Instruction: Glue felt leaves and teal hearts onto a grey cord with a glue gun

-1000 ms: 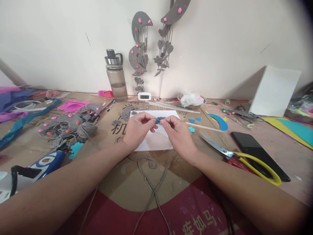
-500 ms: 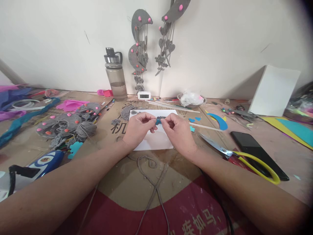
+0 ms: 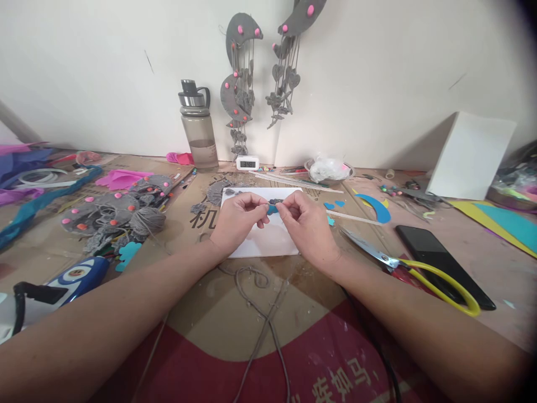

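Note:
My left hand [image 3: 235,221] and my right hand [image 3: 308,224] meet over a white sheet [image 3: 268,240] on the cardboard-covered table. Both pinch a small blue foam piece [image 3: 272,209] between thumbs and fingertips; most of the piece is hidden by my fingers. A grey cord [image 3: 255,291] lies looped on the cardboard just in front of my wrists. Small blue foam cut-outs [image 3: 334,205] lie to the right of my right hand.
Yellow-handled scissors [image 3: 411,268] and a black phone [image 3: 442,263] lie at the right. A grey yarn ball [image 3: 146,220] and grey felt pieces sit left, a blue glue gun [image 3: 62,280] nearer. A water bottle [image 3: 198,129], small clock [image 3: 247,163] and white box [image 3: 472,154] stand by the wall.
Both hands stay together on the blue piece, with only slight finger movement. The view has shifted a little.

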